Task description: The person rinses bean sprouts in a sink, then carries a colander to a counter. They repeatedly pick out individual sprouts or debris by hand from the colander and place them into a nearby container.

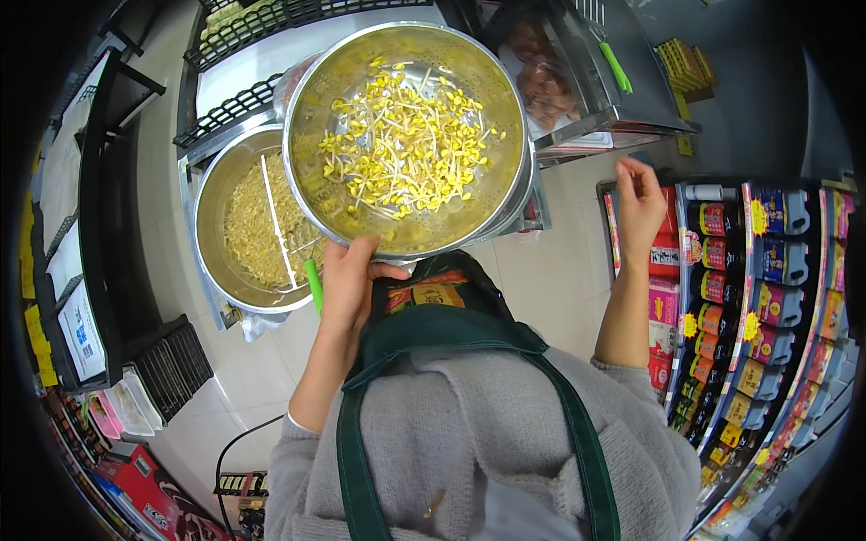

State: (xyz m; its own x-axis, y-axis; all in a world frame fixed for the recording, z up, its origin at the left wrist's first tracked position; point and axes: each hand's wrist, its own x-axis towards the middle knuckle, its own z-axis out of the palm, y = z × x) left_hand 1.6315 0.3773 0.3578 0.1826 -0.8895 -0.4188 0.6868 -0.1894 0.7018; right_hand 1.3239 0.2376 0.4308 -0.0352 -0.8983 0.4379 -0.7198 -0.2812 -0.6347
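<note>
My left hand (pixel 350 277) grips the near rim of a stainless-steel perforated basin (pixel 399 237), its thumb up against the edge. Yellow-headed soybean sprouts (pixel 406 142) lie loosely over the basin's bottom. Another metal rim shows just beneath it at the right. My right hand (pixel 639 199) is raised in the air to the right, apart from the basin, fingers curled in and nothing visible in them. Left of the basin, a metal pot (pixel 210 250) holds pale, thin sprouts (pixel 254 226) in liquid. A green-handled utensil (pixel 314 284) leans in that pot, partly hidden by the basin.
Black plastic crates (pixel 230 111) stand behind the pot. A metal counter (pixel 649 111) at the upper right bears a green-handled fork-like utensil (pixel 614 67). Shelves of packaged goods (pixel 731 304) line my right side. Dark stacked trays (pixel 169 368) and a red box (pixel 159 497) are at the left.
</note>
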